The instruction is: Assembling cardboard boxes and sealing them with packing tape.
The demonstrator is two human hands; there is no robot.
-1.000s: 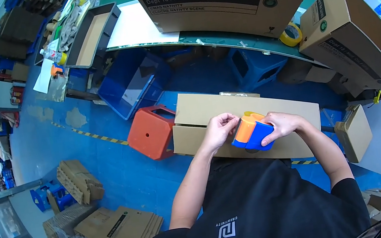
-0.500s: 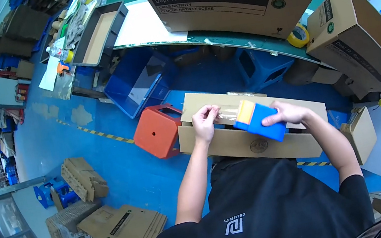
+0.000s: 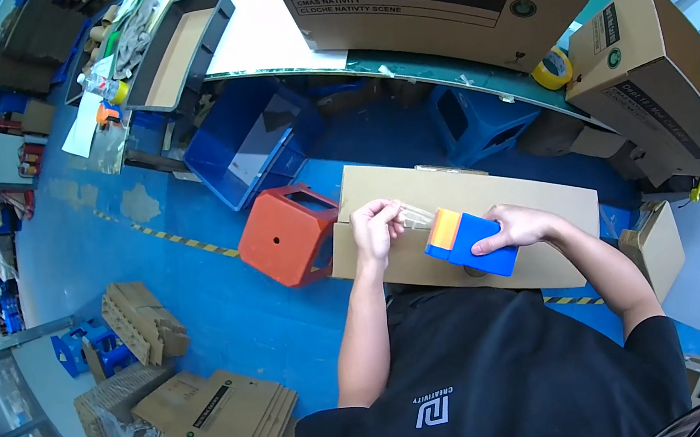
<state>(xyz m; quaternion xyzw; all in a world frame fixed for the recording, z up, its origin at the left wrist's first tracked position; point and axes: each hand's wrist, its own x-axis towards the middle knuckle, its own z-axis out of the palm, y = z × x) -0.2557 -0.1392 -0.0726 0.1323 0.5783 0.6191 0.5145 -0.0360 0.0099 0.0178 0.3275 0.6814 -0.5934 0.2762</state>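
My right hand [image 3: 521, 225] is wrapped round a blue and orange tape dispenser [image 3: 461, 237]. A strip of clear tape [image 3: 415, 216] stretches from its orange end to my left hand [image 3: 377, 227], whose fingers pinch the strip's free end. Both hands are over a long brown cardboard carton [image 3: 455, 184] that lies crosswise in front of me. The carton's top flaps lie flat, and the dispenser hides part of its near side.
An orange-red stool [image 3: 281, 239] stands left of the carton, with a blue bin [image 3: 243, 158] behind it. Large cartons [image 3: 426, 7] and a yellow tape roll [image 3: 552, 70] sit on the green worktable. Flattened cartons [image 3: 232, 428] are stacked at lower left.
The dark gap between the carton's flaps no longer shows. The dispenser has shifted slightly left and nearer to me, and the tape strip looks shorter and more slanted.
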